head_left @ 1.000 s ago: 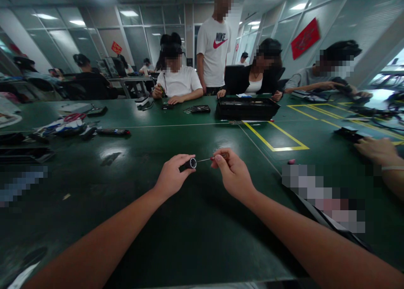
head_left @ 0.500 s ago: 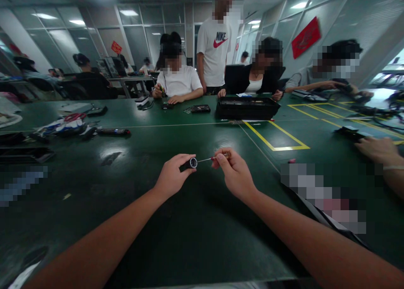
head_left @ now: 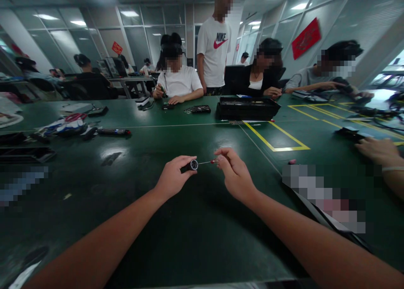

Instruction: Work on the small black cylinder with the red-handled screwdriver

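Scrwdrvr (head_left: pixel 208 162) tip nr cyl. (head_left: pixel 192 165) rim

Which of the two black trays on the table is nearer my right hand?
The long black tray across the table, before the person in the black jacket; the other black tray lies far left, beyond your left hand.

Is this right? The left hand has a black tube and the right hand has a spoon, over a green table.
Not a spoon: the head view shows the right hand with a screwdriver. The left hand does have a black tube, over a green table.
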Demonstrator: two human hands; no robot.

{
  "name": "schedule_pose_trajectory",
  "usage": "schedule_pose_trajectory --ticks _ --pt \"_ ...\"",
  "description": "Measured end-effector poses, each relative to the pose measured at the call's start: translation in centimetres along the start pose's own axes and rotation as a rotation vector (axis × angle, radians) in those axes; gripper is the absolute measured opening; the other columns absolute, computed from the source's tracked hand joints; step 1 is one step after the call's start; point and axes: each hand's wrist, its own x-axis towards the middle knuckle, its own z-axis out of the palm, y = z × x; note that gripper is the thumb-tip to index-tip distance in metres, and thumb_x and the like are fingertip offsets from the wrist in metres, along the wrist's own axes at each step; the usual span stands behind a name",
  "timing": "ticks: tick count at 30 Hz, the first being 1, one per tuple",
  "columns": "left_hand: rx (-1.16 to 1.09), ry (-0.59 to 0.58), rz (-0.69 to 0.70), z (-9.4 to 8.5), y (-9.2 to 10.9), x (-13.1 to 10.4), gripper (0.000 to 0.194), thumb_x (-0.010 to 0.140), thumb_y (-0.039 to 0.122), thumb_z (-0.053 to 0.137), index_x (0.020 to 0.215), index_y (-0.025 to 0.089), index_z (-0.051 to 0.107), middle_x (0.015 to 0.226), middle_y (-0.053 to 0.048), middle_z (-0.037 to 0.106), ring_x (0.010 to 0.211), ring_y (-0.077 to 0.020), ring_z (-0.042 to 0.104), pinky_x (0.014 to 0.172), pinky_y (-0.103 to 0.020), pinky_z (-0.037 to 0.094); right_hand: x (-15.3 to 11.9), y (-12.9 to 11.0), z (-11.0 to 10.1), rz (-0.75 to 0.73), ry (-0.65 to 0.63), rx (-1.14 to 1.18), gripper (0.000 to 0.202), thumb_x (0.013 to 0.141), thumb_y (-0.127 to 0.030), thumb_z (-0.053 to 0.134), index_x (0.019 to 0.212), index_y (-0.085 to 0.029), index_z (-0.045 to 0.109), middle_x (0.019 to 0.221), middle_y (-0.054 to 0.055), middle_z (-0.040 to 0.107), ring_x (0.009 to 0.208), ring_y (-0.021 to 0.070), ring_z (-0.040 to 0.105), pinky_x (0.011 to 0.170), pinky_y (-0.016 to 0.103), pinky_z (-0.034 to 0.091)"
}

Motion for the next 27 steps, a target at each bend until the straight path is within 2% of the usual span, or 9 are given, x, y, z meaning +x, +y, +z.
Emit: schedule_pose_trajectory --ticks 4,6,9,12,14,17,19,22,27 --pt "-0.005 0.004 0.0 0.0 -0.2 0.0 0.042 0.084 0.017 0.074 0.124 0.026 0.068 0.124 -0.004 0.068 0.116 -0.0225 0.062 0.105 -0.044 0.048 -0.2 -0.2 0.1 0.003 -0.057 -0.009 0.021 0.102 -0.037 0.041 0.107 -0.025 0.058 0.078 0.0 0.061 0.069 0.0172 0.057 0.064 0.031 0.042" --pt "-0.001 0.0 0.004 0.1 -0.2 0.0 0.041 0.083 0.016 0.074 0.123 0.025 0.068 0.123 -0.005 0.068 0.116 -0.0229 0.062 0.106 -0.045 0.048 -0.2 -0.4 0.1 0.016 -0.045 -0.058 0.026 0.103 -0.041 0.039 0.106 -0.025 0.06 0.074 -0.001 0.059 0.065 0.0171 0.056 0.062 0.032 0.041" --pt "0.008 0.003 0.0 0.1 -0.1 0.0 0.042 0.084 0.017 0.073 0.125 0.025 0.067 0.124 -0.005 0.068 0.116 -0.0225 0.062 0.106 -0.044 0.048 -0.3 -0.2 0.3 0.043 -0.002 -0.021 0.023 0.101 -0.039 0.043 0.113 -0.025 0.057 0.081 0.001 0.062 0.071 0.0178 0.058 0.066 0.033 0.044" --pt "0.01 0.0 -0.011 0.0 0.1 0.0 0.043 0.084 0.017 0.074 0.126 0.025 0.066 0.125 -0.004 0.068 0.117 -0.022 0.061 0.105 -0.043 0.048 0.1 0.5 0.6 0.073 0.073 0.162 0.019 0.096 -0.038 0.054 0.108 -0.024 0.057 0.092 0.004 0.067 0.082 0.019 0.063 0.075 0.035 0.049" --pt "0.025 -0.017 0.003 -0.1 0.2 0.1 0.044 0.084 0.017 0.074 0.127 0.025 0.066 0.126 -0.004 0.067 0.117 -0.0218 0.061 0.107 -0.042 0.047 0.7 1.1 0.7 0.134 0.118 0.301 0.021 0.093 -0.041 0.058 0.1 -0.022 0.061 0.09 0.004 0.068 0.083 0.0192 0.064 0.079 0.036 0.05" --pt "0.071 -0.003 0.044 -0.2 0.2 0.4 0.045 0.086 0.017 0.072 0.129 0.026 0.064 0.127 -0.004 0.066 0.119 -0.0218 0.06 0.108 -0.044 0.046 1.6 2.2 0.8 0.368 0.187 0.604 0.022 0.086 -0.043 0.064 0.086 -0.022 0.063 0.077 0.002 0.065 0.069 0.0172 0.06 0.07 0.035 0.052" --pt "0.091 0.029 0.025 -0.3 0.1 0.6 0.045 0.087 0.017 0.071 0.13 0.027 0.064 0.128 -0.004 0.066 0.12 -0.0223 0.06 0.108 -0.045 0.046 2.0 2.8 0.9 0.477 0.244 0.728 0.02 0.084 -0.041 0.066 0.078 -0.022 0.061 0.069 0.0 0.06 0.062 0.0155 0.056 0.064 0.033 0.051" --pt "0.09 0.027 -0.021 -0.3 0.0 0.7 0.045 0.086 0.016 0.072 0.129 0.025 0.065 0.127 -0.005 0.067 0.119 -0.0225 0.06 0.108 -0.045 0.046 2.1 3.0 1.0 0.471 0.276 0.752 0.017 0.083 -0.037 0.067 0.08 -0.021 0.063 0.073 0.0 0.062 0.065 0.0139 0.057 0.066 0.03 0.051" --pt "0.078 0.0 0.004 -0.1 0.1 0.4 0.046 0.085 0.016 0.073 0.129 0.026 0.065 0.126 -0.004 0.067 0.118 -0.0215 0.06 0.106 -0.042 0.047 1.6 2.9 1.1 0.354 0.228 0.628 0.021 0.087 -0.043 0.065 0.089 -0.022 0.064 0.083 0.0 0.065 0.073 0.0144 0.061 0.073 0.032 0.052"
